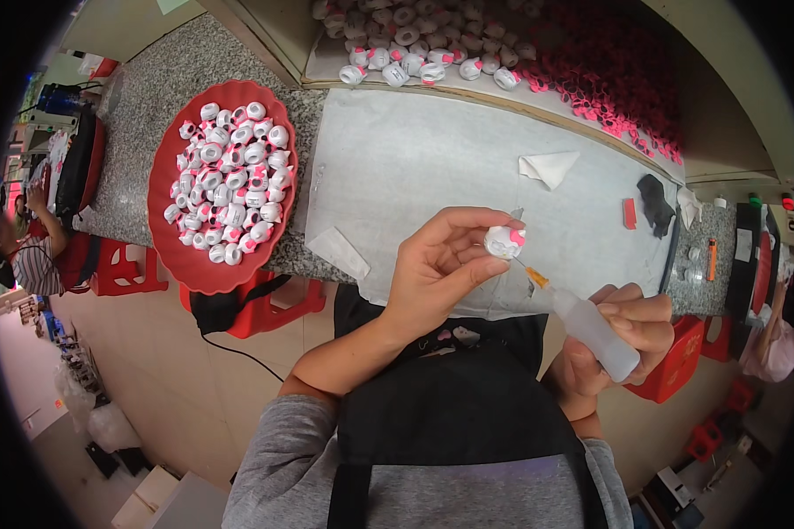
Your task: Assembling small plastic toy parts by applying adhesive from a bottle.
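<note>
Between the thumb and fingers of my left hand (441, 273) is a small round white piece (500, 243) with a pink bow-like part. My right hand (630, 331) wraps round a translucent squeeze bottle (593, 337), tilted up to the left. Its orange needle tip (536, 278) points at the white piece, with the thin needle end at or very near its lower right side. Whether the needle touches it I cannot tell. Both hands are over the near part of the paper-covered bench (397, 176).
A red scalloped tray (170, 256) full of similar white-and-pink pieces stands at the left. White pieces (415, 57) and pink parts (622, 106) fill the shelf behind. A folded white cloth (549, 167), red scrap (629, 213) and dark cloth (655, 204) lie on the right. Other people sit at both sides.
</note>
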A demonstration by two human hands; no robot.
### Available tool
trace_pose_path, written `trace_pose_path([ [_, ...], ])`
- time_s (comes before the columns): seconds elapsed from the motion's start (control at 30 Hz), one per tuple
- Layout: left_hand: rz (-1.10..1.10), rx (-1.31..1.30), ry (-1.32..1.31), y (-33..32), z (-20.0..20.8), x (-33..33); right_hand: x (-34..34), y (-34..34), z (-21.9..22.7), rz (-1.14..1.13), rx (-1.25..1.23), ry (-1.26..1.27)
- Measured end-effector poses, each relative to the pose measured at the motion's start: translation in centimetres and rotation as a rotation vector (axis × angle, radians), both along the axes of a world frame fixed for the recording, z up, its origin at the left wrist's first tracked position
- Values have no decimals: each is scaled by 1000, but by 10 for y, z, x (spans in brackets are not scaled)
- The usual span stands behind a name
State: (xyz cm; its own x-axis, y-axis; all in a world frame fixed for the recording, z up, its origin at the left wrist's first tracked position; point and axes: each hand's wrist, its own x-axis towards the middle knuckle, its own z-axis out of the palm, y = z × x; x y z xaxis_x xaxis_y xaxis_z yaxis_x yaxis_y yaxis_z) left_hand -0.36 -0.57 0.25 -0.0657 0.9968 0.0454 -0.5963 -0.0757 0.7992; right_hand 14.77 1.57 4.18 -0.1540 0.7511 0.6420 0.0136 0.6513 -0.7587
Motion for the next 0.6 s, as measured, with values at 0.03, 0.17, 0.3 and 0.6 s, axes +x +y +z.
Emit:
trace_pose_path([
  [0.03,-4,-15,-8,0,0,0,2,0,1,0,0,0],
  [0.17,-9,-17,-16,-1,0,-1,8,1,4,81,-16,-38],
  [0.3,-29,-27,-9,-1,0,0,1,2,-2,20,86,17],
  [0.6,-36,-18,-17,0,0,1,-1,0,-2,2,44,9],
])
